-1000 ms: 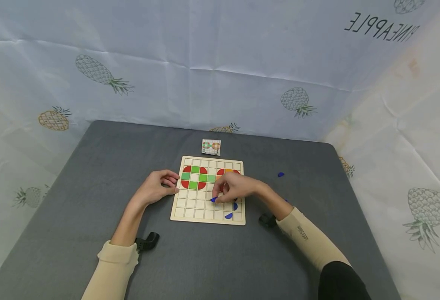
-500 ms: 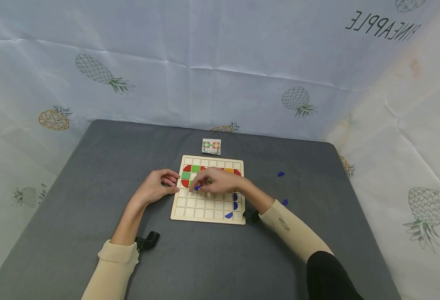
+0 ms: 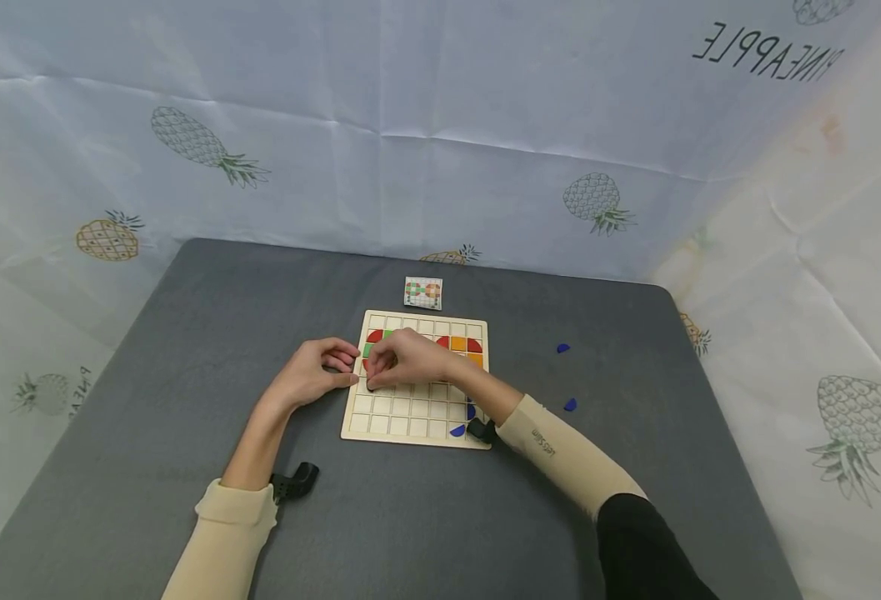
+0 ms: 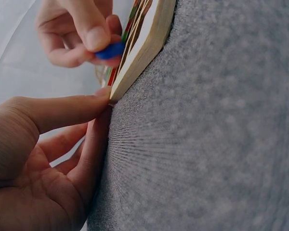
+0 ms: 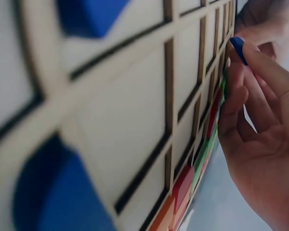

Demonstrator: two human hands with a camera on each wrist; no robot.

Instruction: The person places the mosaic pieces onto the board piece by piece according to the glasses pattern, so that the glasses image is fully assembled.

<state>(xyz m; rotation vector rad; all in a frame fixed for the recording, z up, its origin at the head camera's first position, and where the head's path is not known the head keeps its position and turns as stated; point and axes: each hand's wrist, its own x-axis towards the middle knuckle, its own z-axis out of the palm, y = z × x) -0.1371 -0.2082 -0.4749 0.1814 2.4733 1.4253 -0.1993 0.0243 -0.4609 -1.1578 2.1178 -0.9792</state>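
A pale wooden grid board lies on the grey table with red, green and orange tiles in its far rows. My left hand rests at the board's left edge, its thumb and fingertips touching the side. Reaching across the board, my right hand pinches a small blue half-round tile between thumb and fingers. In the left wrist view that blue tile is close over the board, near the left thumb. The right hand hides part of the coloured tiles in the head view.
Two loose blue tiles, one farther back and one nearer, lie on the table right of the board. Another blue tile sits on the board's near right part. A small pattern card lies behind the board.
My right hand has moved left across the board with the blue tile, from the right half to near the left edge. The left hand stays at the board's edge.
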